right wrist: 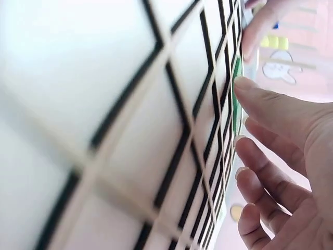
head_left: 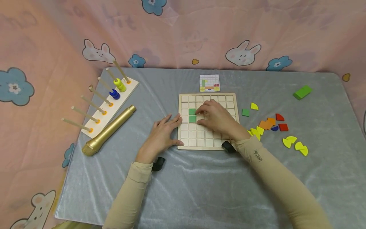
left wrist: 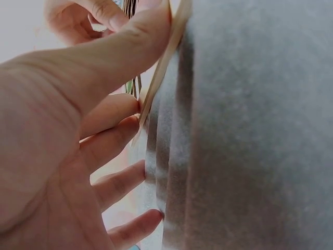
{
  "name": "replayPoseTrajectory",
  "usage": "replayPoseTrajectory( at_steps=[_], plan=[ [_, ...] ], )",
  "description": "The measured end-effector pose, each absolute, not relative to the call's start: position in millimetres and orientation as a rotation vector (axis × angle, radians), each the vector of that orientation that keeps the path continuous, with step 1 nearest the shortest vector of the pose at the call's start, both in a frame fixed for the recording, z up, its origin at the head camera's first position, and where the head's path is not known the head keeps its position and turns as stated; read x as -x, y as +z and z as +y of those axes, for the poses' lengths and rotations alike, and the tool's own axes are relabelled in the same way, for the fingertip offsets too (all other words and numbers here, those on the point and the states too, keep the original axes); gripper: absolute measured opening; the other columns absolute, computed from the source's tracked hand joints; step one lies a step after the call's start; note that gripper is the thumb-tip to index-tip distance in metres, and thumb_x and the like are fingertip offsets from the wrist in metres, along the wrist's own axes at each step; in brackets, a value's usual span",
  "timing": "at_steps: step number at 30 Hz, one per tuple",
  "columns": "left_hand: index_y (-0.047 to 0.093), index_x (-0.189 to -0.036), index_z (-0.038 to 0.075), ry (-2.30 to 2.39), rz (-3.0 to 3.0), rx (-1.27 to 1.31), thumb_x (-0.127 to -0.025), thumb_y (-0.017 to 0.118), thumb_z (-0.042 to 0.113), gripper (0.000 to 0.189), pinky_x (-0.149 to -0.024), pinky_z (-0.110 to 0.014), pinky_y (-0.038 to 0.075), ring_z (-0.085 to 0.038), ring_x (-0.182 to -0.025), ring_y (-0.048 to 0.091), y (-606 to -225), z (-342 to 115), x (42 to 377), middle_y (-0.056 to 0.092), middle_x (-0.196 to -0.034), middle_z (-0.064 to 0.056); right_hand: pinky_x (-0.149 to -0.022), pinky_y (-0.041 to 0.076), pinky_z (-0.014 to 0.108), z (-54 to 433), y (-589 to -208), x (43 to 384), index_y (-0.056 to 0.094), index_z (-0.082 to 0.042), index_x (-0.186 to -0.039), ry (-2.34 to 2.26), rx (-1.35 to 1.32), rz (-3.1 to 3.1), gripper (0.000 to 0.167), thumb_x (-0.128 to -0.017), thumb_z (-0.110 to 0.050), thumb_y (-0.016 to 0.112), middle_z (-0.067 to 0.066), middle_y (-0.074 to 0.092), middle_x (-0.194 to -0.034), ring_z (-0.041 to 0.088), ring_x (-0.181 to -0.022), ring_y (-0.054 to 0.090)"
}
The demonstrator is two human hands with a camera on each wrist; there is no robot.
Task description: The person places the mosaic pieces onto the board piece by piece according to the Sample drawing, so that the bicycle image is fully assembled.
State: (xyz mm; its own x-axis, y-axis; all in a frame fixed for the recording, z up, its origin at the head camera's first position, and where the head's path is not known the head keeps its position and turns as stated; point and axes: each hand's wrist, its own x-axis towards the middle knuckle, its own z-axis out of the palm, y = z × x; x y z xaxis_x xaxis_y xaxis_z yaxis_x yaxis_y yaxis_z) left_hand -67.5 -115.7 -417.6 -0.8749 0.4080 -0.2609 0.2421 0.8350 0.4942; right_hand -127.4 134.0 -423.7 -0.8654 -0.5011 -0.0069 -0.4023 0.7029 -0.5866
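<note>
A wooden grid board [head_left: 207,147] lies on the table with two green square tiles [head_left: 192,115] set one above the other in its left half. My right hand [head_left: 216,118] is over the board, thumb and index fingertips spread apart beside the tiles. In the right wrist view the thumb [right wrist: 270,107] comes right up to the green tile [right wrist: 236,101], and nothing shows between thumb and fingers. My left hand [head_left: 163,133] rests at the board's left edge with fingers extended, its thumb [left wrist: 125,57] lying on the rim.
A pattern card [head_left: 209,83] lies behind the board. To the right are a loose green square [head_left: 245,112], yellow, orange, red and blue pieces, and a green block [head_left: 302,92]. A peg rack [head_left: 123,97] with rings and a gold microphone [head_left: 108,130] lie left.
</note>
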Motion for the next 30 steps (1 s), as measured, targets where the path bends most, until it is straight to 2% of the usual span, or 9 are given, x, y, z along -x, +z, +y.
replayPoseTrajectory(
  at_steps=[6, 13, 17, 20, 24, 30],
  plan=[
    [0.042, -0.164, 0.015, 0.647, 2.661, -0.49, -0.079, 0.092, 0.038, 0.101, -0.124, -0.062, 0.028, -0.036, -0.164, 0.024, -417.5, -115.5, 67.6, 0.032, -0.173, -0.003, -0.094, 0.048, 0.049, 159.1, -420.7, 127.9, 0.077, -0.007, -0.119, -0.896, 0.596, 2.753, 0.033, -0.09, -0.02, 0.086, 0.012, 0.069, -0.115, 0.03, -0.108, 0.055],
    [0.043, -0.164, 0.014, 0.634, 2.659, -0.488, -0.08, 0.092, 0.036, 0.1, -0.123, -0.06, 0.028, -0.035, -0.164, 0.024, -418.2, -114.2, 69.0, 0.032, -0.173, -0.002, -0.103, 0.045, 0.053, 190.4, -418.0, 132.9, 0.073, 0.001, -0.122, -0.975, 0.511, 2.698, 0.035, -0.092, -0.013, 0.085, 0.022, 0.066, -0.117, 0.037, -0.115, 0.054],
    [0.042, -0.164, 0.015, 0.626, 2.659, -0.493, -0.08, 0.092, 0.037, 0.101, -0.123, -0.06, 0.028, -0.035, -0.164, 0.024, -418.1, -113.9, 69.0, 0.031, -0.174, -0.002, -0.099, 0.046, 0.054, 210.0, -414.2, 131.2, 0.072, 0.002, -0.126, -0.963, 0.404, 2.7, 0.039, -0.094, -0.016, 0.083, 0.023, 0.066, -0.12, 0.039, -0.113, 0.055],
    [0.041, -0.165, 0.015, 0.614, 2.659, -0.496, -0.08, 0.091, 0.038, 0.101, -0.123, -0.06, 0.028, -0.035, -0.164, 0.023, -417.7, -113.9, 68.8, 0.031, -0.174, -0.002, -0.1, 0.045, 0.056, 226.3, -411.5, 129.2, 0.07, 0.002, -0.13, -0.952, 0.329, 2.71, 0.043, -0.094, -0.019, 0.083, 0.025, 0.066, -0.125, 0.039, -0.114, 0.056],
    [0.04, -0.165, 0.015, 0.603, 2.658, -0.494, -0.08, 0.091, 0.038, 0.101, -0.124, -0.06, 0.028, -0.035, -0.164, 0.023, -417.6, -114.1, 68.4, 0.03, -0.174, -0.002, -0.108, 0.044, 0.06, 247.7, -412.1, 126.0, 0.067, 0.003, -0.133, -0.981, 0.257, 2.699, 0.045, -0.095, -0.017, 0.082, 0.026, 0.063, -0.133, 0.042, -0.123, 0.054],
    [0.04, -0.165, 0.015, 0.597, 2.657, -0.501, -0.08, 0.091, 0.039, 0.102, -0.124, -0.061, 0.027, -0.035, -0.164, 0.022, -416.9, -114.2, 68.2, 0.03, -0.174, -0.002, -0.104, 0.046, 0.059, 270.6, -417.1, 118.2, 0.068, 0.005, -0.132, -0.971, 0.223, 2.74, 0.044, -0.095, -0.014, 0.082, 0.027, 0.065, -0.131, 0.042, -0.121, 0.057]
  ],
)
